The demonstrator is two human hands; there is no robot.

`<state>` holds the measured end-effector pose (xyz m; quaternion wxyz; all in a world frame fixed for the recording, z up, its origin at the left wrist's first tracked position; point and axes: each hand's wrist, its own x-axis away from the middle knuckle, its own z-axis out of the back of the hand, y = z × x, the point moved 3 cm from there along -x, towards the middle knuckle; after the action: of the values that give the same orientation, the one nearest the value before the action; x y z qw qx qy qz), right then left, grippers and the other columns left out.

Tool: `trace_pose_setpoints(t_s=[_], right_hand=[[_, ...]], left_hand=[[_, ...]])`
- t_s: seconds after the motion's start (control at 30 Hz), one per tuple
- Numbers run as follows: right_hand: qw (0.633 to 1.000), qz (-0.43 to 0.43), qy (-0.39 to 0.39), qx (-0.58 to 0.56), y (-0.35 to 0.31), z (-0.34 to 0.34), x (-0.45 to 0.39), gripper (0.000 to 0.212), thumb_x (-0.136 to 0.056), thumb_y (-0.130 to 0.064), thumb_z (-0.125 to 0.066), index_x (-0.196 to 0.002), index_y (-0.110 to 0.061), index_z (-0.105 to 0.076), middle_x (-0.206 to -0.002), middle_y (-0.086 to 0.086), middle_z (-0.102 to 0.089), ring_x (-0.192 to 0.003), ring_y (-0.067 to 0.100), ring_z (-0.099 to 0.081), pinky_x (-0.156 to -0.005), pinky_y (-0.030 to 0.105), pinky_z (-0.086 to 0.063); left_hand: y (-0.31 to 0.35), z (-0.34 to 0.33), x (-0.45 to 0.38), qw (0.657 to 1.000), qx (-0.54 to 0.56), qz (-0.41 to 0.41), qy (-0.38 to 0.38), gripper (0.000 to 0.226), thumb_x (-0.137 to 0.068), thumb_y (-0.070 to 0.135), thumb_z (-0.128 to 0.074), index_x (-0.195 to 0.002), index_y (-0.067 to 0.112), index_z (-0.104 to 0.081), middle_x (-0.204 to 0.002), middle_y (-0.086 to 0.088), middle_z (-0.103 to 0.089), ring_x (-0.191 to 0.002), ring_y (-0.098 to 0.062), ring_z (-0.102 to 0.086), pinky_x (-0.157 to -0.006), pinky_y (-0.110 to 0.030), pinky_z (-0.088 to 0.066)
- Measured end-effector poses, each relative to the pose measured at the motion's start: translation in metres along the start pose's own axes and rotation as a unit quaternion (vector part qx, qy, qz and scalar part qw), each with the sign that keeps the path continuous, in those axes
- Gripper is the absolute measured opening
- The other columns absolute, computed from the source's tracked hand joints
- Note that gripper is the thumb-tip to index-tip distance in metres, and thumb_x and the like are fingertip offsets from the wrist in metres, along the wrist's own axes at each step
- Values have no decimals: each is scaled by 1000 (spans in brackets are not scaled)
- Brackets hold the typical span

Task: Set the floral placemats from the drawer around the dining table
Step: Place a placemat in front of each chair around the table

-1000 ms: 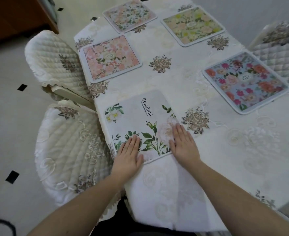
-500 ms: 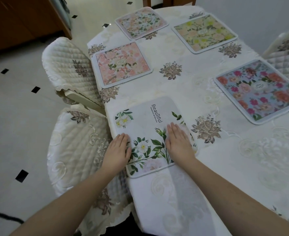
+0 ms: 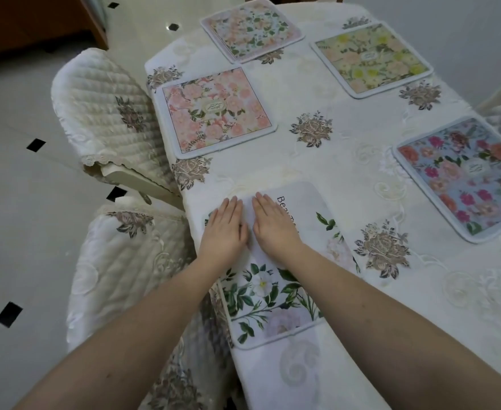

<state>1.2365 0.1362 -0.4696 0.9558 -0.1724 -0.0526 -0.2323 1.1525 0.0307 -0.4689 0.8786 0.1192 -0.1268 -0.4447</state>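
Nearest, at the desk (image 3: 346, 161) edge: white leafy placemat (image 3: 275, 294), lying flat on the cloth, near end at the overhang. Left hand (image 3: 224, 229) and right hand (image 3: 274, 226) side by side on its far part, each grip spread flat, fingers straight, pressing rather than clamping. Probably thin, light, bendy, with a bound rim; likely to slide easily on the cloth, so best shifted with flat palms or lifted by pinching a corner or long edge. Farther on: pink placemat (image 3: 218, 112) at left, blue placemat (image 3: 465, 179) at right, then yellow placemat (image 3: 371, 59) and pale peach placemat (image 3: 252, 29) at the far end. Five placemats laid in all. Two quilted chairs (image 3: 110, 122) at left, part of another at right.
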Motion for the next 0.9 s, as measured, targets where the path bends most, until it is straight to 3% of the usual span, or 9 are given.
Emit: trace_pose_setpoints(t_s=[0.17, 0.3, 0.57, 0.77, 0.9], right_hand=[[999, 24, 8, 27, 15, -15, -14, 56, -104, -33, -20, -156, -15, -10, -164, 0, -7, -151, 13, -3, -121, 30, 2], [998, -5, 36, 50, 39, -17, -11, 63, -99, -45, -17, -156, -18, -19, -163, 0, -18, -150, 15, -13, -122, 36, -9], [994, -91, 52, 28, 104, 6, -8, 64, -102, -46, -20, -157, -15, -6, -165, 0, -4, -151, 13, -1, -122, 33, 0], [982, -161, 95, 38, 125, 12, 13, 70, -97, -46, -15, -154, -6, -22, -161, 11, -22, -149, 22, -18, -121, 37, -10], [986, -141, 89, 28, 96, 7, 42, 66, -100, -43, -17, -155, -7, -16, -163, 10, -15, -150, 21, -10, -122, 36, -5]], left_hand=[[-20, -18, -15, 999, -35, -6, -14, 67, -96, 45, -9, -158, 18, -11, -165, 1, -9, -151, -13, -4, -118, -28, 7], [-24, -22, -9, 999, -49, -4, 1, 64, -99, 44, -15, -158, 20, -11, -165, 2, -10, -151, -14, -6, -122, -34, 1], [-48, -15, 6, 999, -32, 36, -24, 64, -101, 48, -15, -157, 24, 7, -164, 8, 12, -149, -6, 15, -123, -37, 3], [-69, -4, 14, 994, -103, 38, -23, 70, -95, 52, -2, -158, 20, -5, -165, 3, -4, -151, -11, -1, -123, -37, 2], [-50, -1, 32, 995, -85, 50, 14, 67, -99, 45, -11, -157, 12, -15, -164, -5, -16, -151, -18, -11, -123, -43, -4]])
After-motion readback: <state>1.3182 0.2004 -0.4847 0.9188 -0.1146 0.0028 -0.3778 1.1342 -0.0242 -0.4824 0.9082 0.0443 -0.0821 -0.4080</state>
